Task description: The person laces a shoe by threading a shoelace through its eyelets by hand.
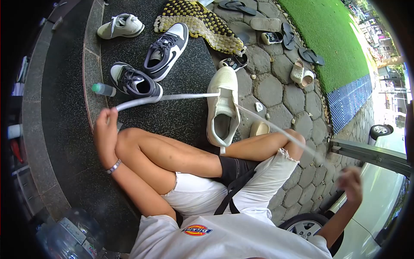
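Note:
A white shoe rests in front of my crossed legs, its toe pointing away from me. A white lace passes through the shoe near the front of its opening and stretches out to both sides. My left hand, at the left, has its fingers closed on one end of the lace. At the far right my right hand is raised and blurred, closed around the other end. Left of the white shoe lie two dark-and-white sneakers, their laces in place.
A beige sneaker and a small green-capped bottle are on the dark step. A woven mat lies ahead. Sandals and cream clogs sit on the paving. A vehicle stands at the right.

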Demonstrator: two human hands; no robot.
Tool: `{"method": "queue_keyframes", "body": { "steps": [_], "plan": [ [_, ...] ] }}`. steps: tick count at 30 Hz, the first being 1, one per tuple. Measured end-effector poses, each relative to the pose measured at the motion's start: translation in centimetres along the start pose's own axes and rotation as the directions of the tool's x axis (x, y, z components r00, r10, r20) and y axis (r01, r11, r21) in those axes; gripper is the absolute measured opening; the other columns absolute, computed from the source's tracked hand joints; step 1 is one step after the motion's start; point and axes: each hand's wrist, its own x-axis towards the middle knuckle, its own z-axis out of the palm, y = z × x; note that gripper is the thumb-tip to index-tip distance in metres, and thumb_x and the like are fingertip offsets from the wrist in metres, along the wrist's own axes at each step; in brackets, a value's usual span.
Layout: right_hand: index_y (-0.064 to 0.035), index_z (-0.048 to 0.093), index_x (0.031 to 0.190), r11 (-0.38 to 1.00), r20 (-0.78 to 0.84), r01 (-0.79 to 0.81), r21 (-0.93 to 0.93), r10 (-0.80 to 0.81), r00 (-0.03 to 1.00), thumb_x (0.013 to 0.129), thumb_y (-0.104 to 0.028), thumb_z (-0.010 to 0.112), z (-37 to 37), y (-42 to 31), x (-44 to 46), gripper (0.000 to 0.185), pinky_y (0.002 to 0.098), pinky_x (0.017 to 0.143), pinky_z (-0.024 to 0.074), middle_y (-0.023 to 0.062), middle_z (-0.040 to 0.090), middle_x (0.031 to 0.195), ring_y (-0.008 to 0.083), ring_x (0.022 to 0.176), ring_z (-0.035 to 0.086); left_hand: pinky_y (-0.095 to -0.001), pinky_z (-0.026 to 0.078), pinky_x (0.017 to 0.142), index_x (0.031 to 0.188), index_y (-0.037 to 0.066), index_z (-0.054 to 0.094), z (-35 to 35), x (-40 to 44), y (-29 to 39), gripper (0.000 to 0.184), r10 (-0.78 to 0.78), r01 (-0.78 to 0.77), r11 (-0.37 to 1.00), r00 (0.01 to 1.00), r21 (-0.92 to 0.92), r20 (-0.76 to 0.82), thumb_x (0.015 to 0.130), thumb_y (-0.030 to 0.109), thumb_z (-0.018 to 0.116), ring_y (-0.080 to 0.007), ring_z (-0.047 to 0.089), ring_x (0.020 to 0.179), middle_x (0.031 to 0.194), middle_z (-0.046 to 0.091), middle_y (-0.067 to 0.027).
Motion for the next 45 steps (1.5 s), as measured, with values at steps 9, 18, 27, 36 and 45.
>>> {"method": "queue_keyframes", "body": {
  "steps": [9, 18, 27, 36, 45],
  "plan": [
    [0.0023, 0.065, 0.131, 0.932, 0.135, 0.037, -0.362, 0.013, 0.991, 0.098, -0.044, 0.069, 17.3, -0.6, 14.1, 0.058, 0.0376, 0.096, 0.0539, 0.0201, 0.072, 0.119, 0.0313, 0.111, 0.071, -0.0470, 0.052, 0.085, 0.102, 0.007, 0.073, 11.3, -1.1, 19.9, 0.017, 0.740, -0.781, 0.622, 0.607, -0.048, -0.288, 0.093, 0.013, 0.060, -0.0325, 0.068, 0.096, 0.099, 0.072, -0.0129],
    [0.0170, 0.052, 0.132, 0.882, 0.295, -0.031, -0.471, 0.191, 0.936, 0.082, -0.050, 0.076, 34.9, 4.2, 33.6, 0.088, 0.0450, 0.098, 0.0524, 0.0382, 0.061, 0.130, 0.0473, 0.122, 0.063, -0.0480, 0.052, 0.097, 0.102, 0.002, 0.068, 21.5, -1.1, 21.9, 0.018, 0.819, -0.828, 0.553, 0.520, -0.095, 0.243, 0.093, 0.010, 0.055, -0.0329, 0.062, 0.116, 0.109, 0.071, -0.0135],
    [0.0120, 0.058, 0.124, 0.962, 0.204, 0.029, -0.271, 0.028, 0.979, 0.084, -0.031, 0.073, 35.8, 6.2, 33.0, 0.061, 0.0413, 0.094, 0.0528, 0.0256, 0.069, 0.119, 0.0343, 0.110, 0.069, -0.0465, 0.055, 0.087, 0.092, 0.000, 0.067, 25.2, 4.3, 20.2, 0.019, 0.931, -0.890, 0.348, 0.291, -0.296, 0.221, 0.091, 0.015, 0.056, -0.0389, 0.067, 0.092, 0.092, 0.069, -0.0213],
    [0.0036, 0.068, 0.114, 0.969, 0.312, -0.170, -0.178, 0.219, 0.925, 0.079, -0.023, 0.073, 35.2, 4.3, 32.9, 0.044, 0.0381, 0.055, 0.0577, 0.0161, 0.074, 0.093, 0.0235, 0.073, 0.072, -0.0509, 0.053, 0.098, 0.131, -0.013, 0.046, 23.3, 2.2, 19.0, 0.071, 0.592, -0.510, 0.722, 0.805, -0.467, 0.036, 0.102, 0.051, 0.050, -0.0431, 0.065, 0.103, 0.129, 0.056, -0.0330],
    [-0.0022, 0.075, 0.100, 0.953, 0.255, -0.199, -0.231, 0.256, 0.932, 0.079, -0.033, 0.074, 35.0, 5.2, 32.8, 0.037, 0.0374, 0.054, 0.0556, 0.0094, 0.071, 0.077, 0.0217, 0.063, 0.068, -0.0527, 0.046, 0.069, 0.091, -0.002, 0.061, 12.8, -5.2, 17.8, 0.038, 0.599, -0.487, 0.799, 0.701, -0.353, 0.387, 0.108, 0.030, 0.049, -0.0511, 0.059, 0.083, 0.082, 0.062, -0.0283]
  ]
}}
